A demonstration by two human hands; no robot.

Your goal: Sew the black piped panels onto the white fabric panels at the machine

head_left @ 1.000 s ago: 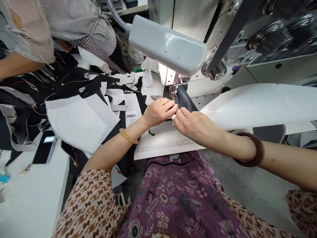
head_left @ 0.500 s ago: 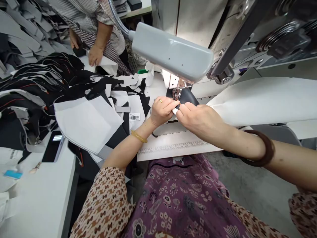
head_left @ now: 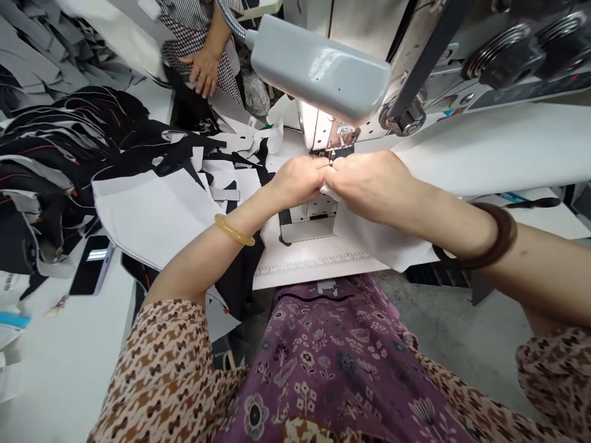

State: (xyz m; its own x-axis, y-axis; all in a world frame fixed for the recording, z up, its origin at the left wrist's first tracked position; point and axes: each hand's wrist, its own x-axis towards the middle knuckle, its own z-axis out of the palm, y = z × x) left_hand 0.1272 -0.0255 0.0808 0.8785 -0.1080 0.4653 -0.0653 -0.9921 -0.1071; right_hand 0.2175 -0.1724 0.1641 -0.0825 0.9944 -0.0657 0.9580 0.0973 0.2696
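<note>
Under the lit head of a sewing machine, my two hands meet with fingertips almost touching. My left hand is closed in a pinch by the needle area; what lies in its fingers is mostly hidden, with a bit of white fabric showing below. My right hand is pinched on the edge of a large white fabric piece, which hangs below the hand over the bed and its front edge. A dark piece lies partly hidden behind my fingers at the presser foot.
A grey lamp hangs low over the hands. Black and white cut pieces heap at the left, with a white panel in front. A phone lies on the left table. A co-worker's hand is at the back.
My hands have moved up, closer to the needle. The white fabric now hangs below my right hand over the bed. The co-worker's hand has opened, and a pale sheet moves at upper left.
</note>
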